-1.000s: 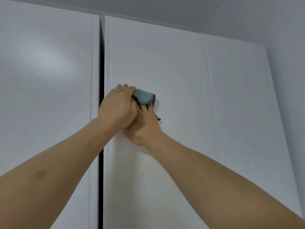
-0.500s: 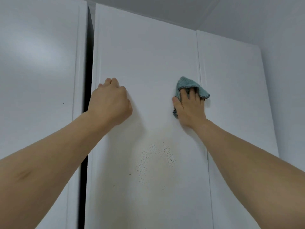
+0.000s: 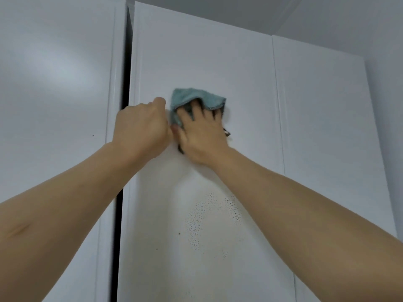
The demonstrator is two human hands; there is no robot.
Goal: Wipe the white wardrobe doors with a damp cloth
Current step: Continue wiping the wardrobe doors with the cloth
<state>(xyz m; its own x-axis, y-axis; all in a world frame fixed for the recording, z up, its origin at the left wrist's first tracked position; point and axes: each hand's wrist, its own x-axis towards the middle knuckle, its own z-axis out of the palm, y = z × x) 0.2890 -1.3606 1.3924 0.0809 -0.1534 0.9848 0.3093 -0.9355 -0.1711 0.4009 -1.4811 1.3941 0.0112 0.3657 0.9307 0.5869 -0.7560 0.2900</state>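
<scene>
- White, smooth, flat-fronted wardrobe doors [image 3: 202, 62] filled the view, 3 panels side by side under a pale grey ceiling [image 3: 239, 12], with a plain wall [image 3: 388, 62] at the right.
- Between the left door [image 3: 54, 83] and the middle door ran a narrow dark vertical gap [image 3: 125, 94].
- Fine dark speckles [image 3: 213, 214] dotted the middle door's glossy face, below the hands.
- A soft teal terry cloth with a dark stitched edge [image 3: 192, 98] lay bunched against the upper middle door; its lower part was hidden under the right hand.
- The right hand [image 3: 202, 136] pressed the cloth flat to the door, fingers [image 3: 197, 111] spread and nearly straight, their tips tucked under a fold.
- The left hand [image 3: 141, 127] sat just beside the cloth on the same door, blurred, knuckles curled into a loose fist; whether it pinched the cloth's edge could not be told.
- Both bare forearms were cut off by the frame's lower edge.
</scene>
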